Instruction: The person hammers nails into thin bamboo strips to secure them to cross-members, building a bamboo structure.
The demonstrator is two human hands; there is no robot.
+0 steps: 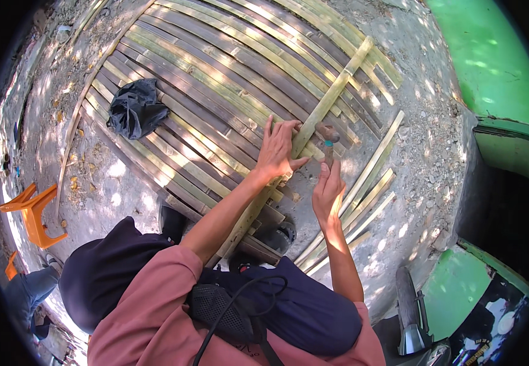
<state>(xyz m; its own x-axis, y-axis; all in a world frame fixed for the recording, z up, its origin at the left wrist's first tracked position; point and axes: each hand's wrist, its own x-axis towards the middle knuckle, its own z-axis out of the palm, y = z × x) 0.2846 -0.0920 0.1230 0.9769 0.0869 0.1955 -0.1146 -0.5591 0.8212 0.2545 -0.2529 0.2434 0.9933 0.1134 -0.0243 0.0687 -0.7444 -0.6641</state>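
Many split bamboo slats (215, 79) lie side by side on the ground, with a longer bamboo crosspiece (337, 87) laid across their right ends. My left hand (276, 148) grips that crosspiece near its middle, thumb on the near side and fingers over the top. Whether a nail sits between those fingers is too small to tell. In my right hand (328, 192), just to the right, is a hammer (328, 145) held by its handle. Its head is close beside the crosspiece and my left fingers, blurred against the ground.
A crumpled black plastic bag (136, 108) rests on the slats at left. Loose bamboo strips (362, 201) lie right of my right forearm. An orange plastic stool (35, 213) is at far left, near a person's leg (26, 293). Green panels (490, 61) border the right side.
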